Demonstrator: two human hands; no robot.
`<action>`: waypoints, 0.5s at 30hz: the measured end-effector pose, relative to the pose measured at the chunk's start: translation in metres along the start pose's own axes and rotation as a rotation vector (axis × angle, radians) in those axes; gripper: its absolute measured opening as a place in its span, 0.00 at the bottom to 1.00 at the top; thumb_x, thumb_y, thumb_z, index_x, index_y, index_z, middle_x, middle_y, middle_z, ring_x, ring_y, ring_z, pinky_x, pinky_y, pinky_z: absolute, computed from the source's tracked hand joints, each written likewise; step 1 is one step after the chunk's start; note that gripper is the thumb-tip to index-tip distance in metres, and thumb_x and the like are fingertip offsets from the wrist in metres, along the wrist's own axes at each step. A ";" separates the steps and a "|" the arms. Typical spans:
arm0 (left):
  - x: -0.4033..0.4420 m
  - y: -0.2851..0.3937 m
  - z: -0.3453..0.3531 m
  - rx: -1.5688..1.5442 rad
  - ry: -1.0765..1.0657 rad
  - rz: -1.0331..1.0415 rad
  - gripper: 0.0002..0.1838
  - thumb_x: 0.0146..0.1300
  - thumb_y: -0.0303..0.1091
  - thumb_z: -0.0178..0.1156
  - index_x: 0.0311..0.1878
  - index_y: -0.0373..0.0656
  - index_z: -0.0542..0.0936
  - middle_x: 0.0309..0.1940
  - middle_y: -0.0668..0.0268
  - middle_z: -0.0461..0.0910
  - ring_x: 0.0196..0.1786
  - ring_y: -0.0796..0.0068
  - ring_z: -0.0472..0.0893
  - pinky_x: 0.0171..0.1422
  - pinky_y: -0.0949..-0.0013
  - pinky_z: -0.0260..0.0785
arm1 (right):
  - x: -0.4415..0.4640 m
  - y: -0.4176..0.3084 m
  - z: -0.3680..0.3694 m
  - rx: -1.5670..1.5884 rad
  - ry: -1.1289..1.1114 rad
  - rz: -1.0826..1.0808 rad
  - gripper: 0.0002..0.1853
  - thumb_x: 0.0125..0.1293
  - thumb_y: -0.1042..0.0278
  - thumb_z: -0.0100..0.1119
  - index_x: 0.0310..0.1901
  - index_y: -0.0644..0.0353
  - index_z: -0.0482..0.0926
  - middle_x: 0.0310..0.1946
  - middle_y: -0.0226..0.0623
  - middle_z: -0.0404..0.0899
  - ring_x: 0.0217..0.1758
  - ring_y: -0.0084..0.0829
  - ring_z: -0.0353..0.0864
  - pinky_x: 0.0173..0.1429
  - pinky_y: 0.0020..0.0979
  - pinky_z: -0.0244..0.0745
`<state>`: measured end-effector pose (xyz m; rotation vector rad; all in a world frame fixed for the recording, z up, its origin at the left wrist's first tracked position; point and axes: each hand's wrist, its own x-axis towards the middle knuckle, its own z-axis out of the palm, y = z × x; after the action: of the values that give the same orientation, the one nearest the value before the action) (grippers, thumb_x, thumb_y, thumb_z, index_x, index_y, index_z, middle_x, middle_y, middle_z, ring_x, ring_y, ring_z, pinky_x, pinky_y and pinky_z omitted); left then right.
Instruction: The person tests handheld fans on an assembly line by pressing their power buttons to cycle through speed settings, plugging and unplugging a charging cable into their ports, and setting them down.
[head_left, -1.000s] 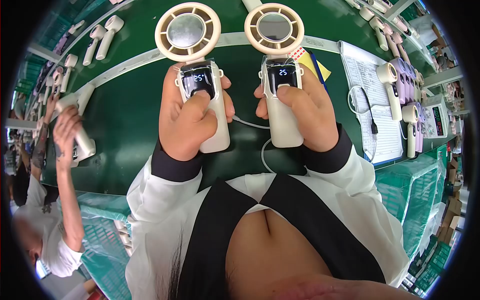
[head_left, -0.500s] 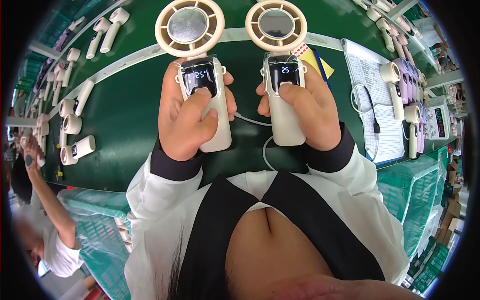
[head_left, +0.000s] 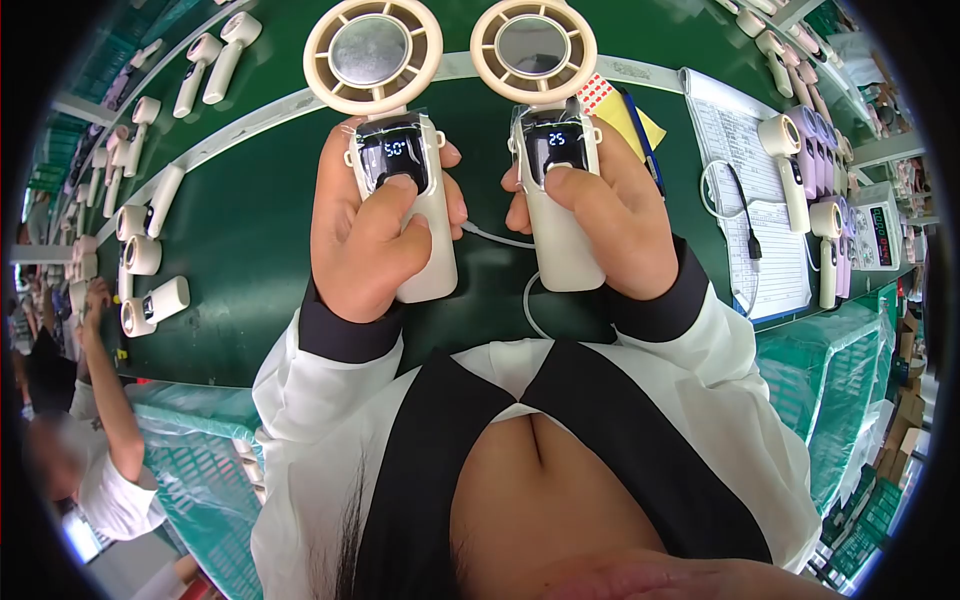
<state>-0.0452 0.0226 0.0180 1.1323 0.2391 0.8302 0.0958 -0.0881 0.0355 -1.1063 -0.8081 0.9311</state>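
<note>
Cream fan and twin fan sit at upper centre of the frame, wrapped in left hand and right hand — keep each thumb low, leaving lit screens readable.

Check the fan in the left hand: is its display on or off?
On: white digits, apparently 50, glow on the dark display of the fan in the left hand.
</note>
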 end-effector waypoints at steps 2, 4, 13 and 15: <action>0.000 0.001 -0.002 0.001 -0.003 0.003 0.35 0.41 0.16 0.37 0.60 0.39 0.54 0.42 0.48 0.71 0.28 0.65 0.74 0.32 0.71 0.69 | 0.000 0.001 0.001 0.003 0.000 0.002 0.16 0.56 0.75 0.47 0.46 0.69 0.62 0.33 0.41 0.73 0.28 0.27 0.75 0.34 0.24 0.71; 0.000 0.001 -0.003 0.000 -0.012 0.009 0.35 0.41 0.16 0.37 0.60 0.39 0.54 0.42 0.48 0.72 0.28 0.65 0.74 0.32 0.71 0.69 | -0.001 0.001 0.002 0.007 0.003 0.005 0.16 0.56 0.75 0.47 0.46 0.69 0.62 0.34 0.41 0.73 0.28 0.27 0.75 0.34 0.24 0.71; -0.001 0.000 -0.002 -0.017 -0.016 -0.003 0.35 0.40 0.16 0.37 0.60 0.39 0.55 0.42 0.48 0.72 0.28 0.64 0.74 0.32 0.71 0.69 | -0.002 0.002 0.001 -0.037 -0.006 -0.012 0.17 0.55 0.76 0.44 0.48 0.69 0.62 0.35 0.44 0.74 0.29 0.30 0.75 0.36 0.26 0.71; -0.002 0.000 0.000 -0.029 -0.017 0.000 0.35 0.40 0.16 0.37 0.60 0.39 0.55 0.42 0.48 0.72 0.28 0.64 0.74 0.32 0.71 0.69 | -0.003 0.002 0.001 -0.075 -0.013 -0.030 0.18 0.54 0.76 0.42 0.49 0.68 0.63 0.36 0.46 0.74 0.30 0.32 0.74 0.38 0.28 0.71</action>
<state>-0.0464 0.0216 0.0172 1.1114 0.2128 0.8213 0.0936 -0.0898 0.0337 -1.1509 -0.8743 0.8895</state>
